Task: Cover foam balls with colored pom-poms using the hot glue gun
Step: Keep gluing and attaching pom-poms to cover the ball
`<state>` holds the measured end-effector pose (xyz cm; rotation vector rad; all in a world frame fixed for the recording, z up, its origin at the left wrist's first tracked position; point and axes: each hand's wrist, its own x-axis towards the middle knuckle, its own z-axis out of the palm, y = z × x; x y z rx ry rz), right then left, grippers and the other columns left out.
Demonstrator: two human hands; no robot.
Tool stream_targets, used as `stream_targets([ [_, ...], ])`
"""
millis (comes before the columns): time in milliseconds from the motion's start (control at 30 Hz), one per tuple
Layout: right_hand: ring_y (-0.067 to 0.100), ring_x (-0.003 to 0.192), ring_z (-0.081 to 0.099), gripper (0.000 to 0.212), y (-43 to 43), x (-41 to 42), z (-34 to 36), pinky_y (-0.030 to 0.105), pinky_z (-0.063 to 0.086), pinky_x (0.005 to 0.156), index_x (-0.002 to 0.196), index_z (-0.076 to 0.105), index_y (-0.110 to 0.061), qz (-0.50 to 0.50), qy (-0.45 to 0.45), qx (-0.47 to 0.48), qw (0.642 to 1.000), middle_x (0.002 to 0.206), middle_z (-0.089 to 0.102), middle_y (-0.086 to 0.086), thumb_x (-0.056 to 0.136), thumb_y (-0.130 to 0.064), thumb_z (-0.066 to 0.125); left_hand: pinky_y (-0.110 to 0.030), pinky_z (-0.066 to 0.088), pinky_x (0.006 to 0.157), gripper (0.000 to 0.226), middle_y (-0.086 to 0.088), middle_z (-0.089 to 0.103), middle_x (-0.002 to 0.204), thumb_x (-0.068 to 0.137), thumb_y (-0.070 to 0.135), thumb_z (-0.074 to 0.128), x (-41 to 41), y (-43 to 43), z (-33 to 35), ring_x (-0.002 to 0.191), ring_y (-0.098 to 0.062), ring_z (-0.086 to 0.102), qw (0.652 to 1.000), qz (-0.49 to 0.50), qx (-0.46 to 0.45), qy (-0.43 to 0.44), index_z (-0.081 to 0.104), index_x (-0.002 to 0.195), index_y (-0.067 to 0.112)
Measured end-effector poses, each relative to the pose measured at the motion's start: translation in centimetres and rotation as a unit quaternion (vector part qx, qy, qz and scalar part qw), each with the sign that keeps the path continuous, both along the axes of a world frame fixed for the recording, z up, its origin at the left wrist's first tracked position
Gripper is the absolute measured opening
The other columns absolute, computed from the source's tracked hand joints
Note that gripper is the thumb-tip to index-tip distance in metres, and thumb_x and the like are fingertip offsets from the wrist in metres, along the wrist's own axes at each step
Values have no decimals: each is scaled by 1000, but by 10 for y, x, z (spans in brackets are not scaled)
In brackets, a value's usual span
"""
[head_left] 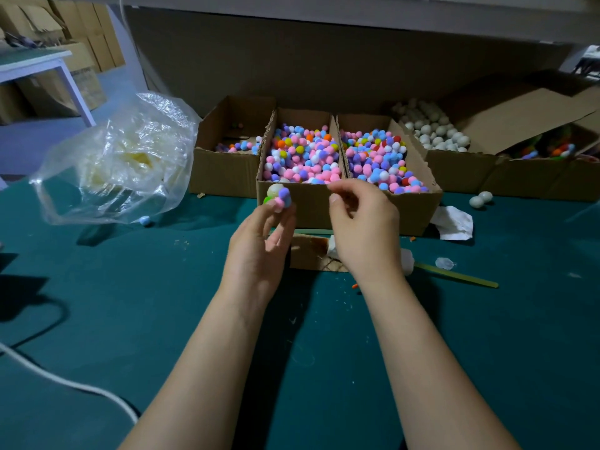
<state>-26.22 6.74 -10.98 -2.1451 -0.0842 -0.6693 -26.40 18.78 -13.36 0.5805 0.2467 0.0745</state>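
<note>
My left hand (pixel 259 251) pinches a white foam ball (pixel 274 191) at its fingertips; purple, blue, pink and green pom-poms stick to the ball's lower side. My right hand (pixel 363 225) hovers just right of it, fingers loosely curled, with nothing visible between them. Directly behind both hands stand two cardboard boxes of mixed coloured pom-poms (pixel 302 154), (pixel 380 160). Bare white foam balls (pixel 435 129) fill a box at the back right. A white object (pixel 407 261) lies behind my right wrist, mostly hidden; no glue gun is clearly visible.
A crumpled clear plastic bag (pixel 120 160) sits at the left on the green table (pixel 130 303). A near-empty box (pixel 227 147) stands left of the pom-pom boxes. A green stick (pixel 461 276), white paper (pixel 454 222), two loose foam balls (pixel 480 199) and a white cord (pixel 65 381) lie around.
</note>
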Motion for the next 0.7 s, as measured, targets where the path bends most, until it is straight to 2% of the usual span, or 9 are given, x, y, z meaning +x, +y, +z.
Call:
stream_targets([
  [67,6,98,51,25,7,14,8,9,35,68,121,61,-19,-3,41,-96,994,118,59,-2,98,-20,52,-23,60,75,9,-12,74,82,89,-1,60,-1,-1,4,77,-18,73,999,-7,-41,12,65,97,-2],
  [133,15,107,54,32,15,31,18,19,38,74,130,55,-19,-3,99,-137,986,127,56,3,99,-22,51,-24,59,76,10,-13,74,80,88,0,59,-3,0,5,73,-18,73,998,-20,-60,17,64,97,-2],
  [233,15,99,51,34,24,50,26,25,39,74,132,52,-18,12,177,-158,971,130,54,6,99,-26,51,-25,57,79,15,-16,73,84,88,0,59,-5,2,7,74,-18,73,996,-32,-79,26,64,101,-3],
  [333,9,90,45,27,25,57,30,20,38,70,124,58,-17,15,149,-116,982,123,57,4,99,-23,50,-26,57,81,25,-19,69,96,88,2,58,-5,5,7,79,-20,72,994,-39,-103,31,62,112,-4],
  [400,3,80,46,21,20,55,29,11,35,62,117,62,-17,24,115,-62,991,110,58,-3,99,-18,51,-27,58,82,33,-22,68,100,85,0,59,-6,7,7,81,-22,71,991,-52,-120,21,60,118,-5],
  [467,-2,72,46,17,12,47,28,8,36,60,108,65,-20,49,106,-2,993,100,55,-9,98,-16,52,-28,59,80,45,-24,68,104,77,0,62,-7,7,7,82,-24,72,989,-71,-132,3,58,122,-6],
  [567,2,73,52,14,-2,31,23,15,42,60,98,63,-27,96,122,64,986,100,63,-8,97,-17,54,-28,59,80,53,-26,62,124,74,3,62,-9,8,8,87,-24,72,983,-113,-142,-20,55,126,-7],
  [633,3,74,57,14,-9,22,20,15,43,61,100,64,-28,111,136,72,982,102,65,-6,96,-19,55,-28,59,81,50,-28,57,131,76,5,60,-11,7,8,89,-23,72,977,-156,-143,-34,56,125,-6],
  [700,5,79,61,13,-14,16,17,21,51,70,100,66,-29,124,145,81,978,103,65,-7,96,-21,56,-27,60,76,41,-29,53,136,78,7,58,-13,7,9,85,-22,73,971,-192,-138,-46,61,117,-7],
])
